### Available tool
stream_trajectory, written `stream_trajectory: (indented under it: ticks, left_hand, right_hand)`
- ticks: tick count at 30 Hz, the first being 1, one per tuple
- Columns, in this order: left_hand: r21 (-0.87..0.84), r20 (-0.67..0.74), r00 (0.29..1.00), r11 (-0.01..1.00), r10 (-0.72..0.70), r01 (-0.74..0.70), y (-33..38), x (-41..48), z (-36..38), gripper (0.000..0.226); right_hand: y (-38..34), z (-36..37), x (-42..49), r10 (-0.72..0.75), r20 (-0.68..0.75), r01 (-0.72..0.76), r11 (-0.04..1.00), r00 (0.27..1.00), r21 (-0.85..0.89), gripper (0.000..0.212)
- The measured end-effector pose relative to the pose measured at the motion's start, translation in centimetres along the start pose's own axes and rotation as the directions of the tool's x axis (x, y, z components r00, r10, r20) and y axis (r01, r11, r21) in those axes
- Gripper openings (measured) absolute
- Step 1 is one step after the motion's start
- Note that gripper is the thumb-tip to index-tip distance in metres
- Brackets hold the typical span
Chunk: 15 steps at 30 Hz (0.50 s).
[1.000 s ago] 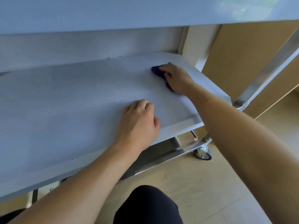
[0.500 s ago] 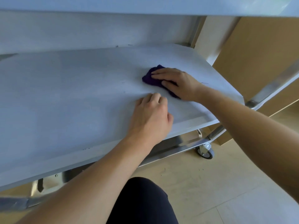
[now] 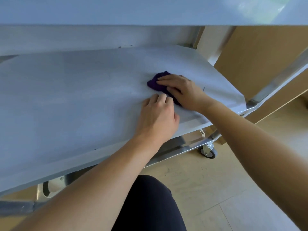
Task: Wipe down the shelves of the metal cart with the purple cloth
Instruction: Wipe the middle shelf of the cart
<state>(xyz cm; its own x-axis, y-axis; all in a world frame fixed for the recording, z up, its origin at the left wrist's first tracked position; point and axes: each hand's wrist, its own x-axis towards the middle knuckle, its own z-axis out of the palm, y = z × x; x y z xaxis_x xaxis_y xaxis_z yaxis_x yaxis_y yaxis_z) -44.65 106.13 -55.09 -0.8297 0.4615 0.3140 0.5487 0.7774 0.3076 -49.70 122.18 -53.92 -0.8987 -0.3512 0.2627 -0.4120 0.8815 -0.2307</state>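
While the person works at the metal cart (image 3: 275,84), the purple cloth (image 3: 155,83) lies crumpled on the middle shelf (image 3: 75,100), mostly under the right hand (image 3: 185,92). Only its dark edge comes out past the fingertips, on the side away from the wrist. That hand lies flat on the cloth with the fingers nearly straight and presses it to the metal, without closing around it. Just beside this hand, on the side nearer to the person, the left hand (image 3: 157,117) rests on the same shelf with its fingers bent under, and it holds nothing. The 2 hands are almost touching. Above both hands another shelf (image 3: 133,10) crosses the view. Below the right forearm 1 caster wheel (image 3: 207,151) stands on the pale floor (image 3: 216,180), and beyond that hand is a wooden panel (image 3: 258,52).
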Motion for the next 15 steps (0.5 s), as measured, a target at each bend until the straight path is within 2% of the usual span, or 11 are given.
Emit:
stream_trajectory:
  ticks: [5,10,15]
  left_hand:
    - [0.009,0.012,1.0,1.0,-0.001,0.001,0.3,0.1,-0.1,0.018]
    - [-0.041,0.064,0.998,0.999,0.004,-0.001,-0.9,-0.3,-1.0,0.03]
    - [-0.034,0.096,0.992,0.996,0.088,-0.085,-5.7,-2.6,-4.0,0.028]
  right_hand:
    - [-0.9,-0.1,0.0,0.173,-0.022,-0.174,0.984,0.985,-0.036,0.037]
    - [-1.6,0.3,0.2,0.256,-0.005,-0.256,0.965,0.967,-0.063,0.039]
    - [-2.4,0.5,0.1,0.324,-0.041,-0.325,0.945,0.945,-0.035,0.039]
